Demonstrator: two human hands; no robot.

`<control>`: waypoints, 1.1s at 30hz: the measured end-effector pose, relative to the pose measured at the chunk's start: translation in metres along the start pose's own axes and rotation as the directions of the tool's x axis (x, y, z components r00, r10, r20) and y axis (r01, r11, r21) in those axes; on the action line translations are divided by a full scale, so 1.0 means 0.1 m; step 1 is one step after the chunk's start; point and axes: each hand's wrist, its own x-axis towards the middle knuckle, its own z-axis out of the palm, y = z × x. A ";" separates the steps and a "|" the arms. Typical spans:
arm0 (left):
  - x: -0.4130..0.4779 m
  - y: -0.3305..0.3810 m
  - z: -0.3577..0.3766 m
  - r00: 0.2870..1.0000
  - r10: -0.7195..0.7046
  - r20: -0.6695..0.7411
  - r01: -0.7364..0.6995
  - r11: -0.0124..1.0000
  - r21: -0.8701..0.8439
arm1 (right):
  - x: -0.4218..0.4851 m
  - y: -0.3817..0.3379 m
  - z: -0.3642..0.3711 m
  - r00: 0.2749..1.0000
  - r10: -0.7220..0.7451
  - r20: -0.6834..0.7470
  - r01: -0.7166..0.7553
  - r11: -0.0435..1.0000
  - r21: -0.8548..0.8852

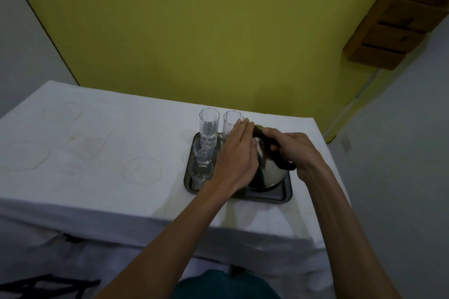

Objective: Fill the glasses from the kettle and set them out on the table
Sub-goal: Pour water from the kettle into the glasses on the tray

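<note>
A person's right hand (pixel 294 150) curls around the black handle (pixel 285 164) of a stainless-steel kettle (pixel 269 170), forearm reaching in from the near right. The left hand (pixel 237 153) lies flat against the kettle's top, fingers straight and together, gripping nothing. The kettle sits on a dark tray (pixel 267 198) toward the right edge of the cloth-covered table (pixel 97 141). Two tall glasses (pixel 209 124) (pixel 230 124) stand at the tray's far edge, and two more (pixel 202 153) (pixel 200 173) line its left edge, possibly holding some water.
</note>
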 end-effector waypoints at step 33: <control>0.01 0.05 -0.02 1.000 0.005 -0.019 -0.005 1.000 0.000 | 0.00 -0.01 -0.02 1.000 -0.015 0.001 0.015 0.999 0.042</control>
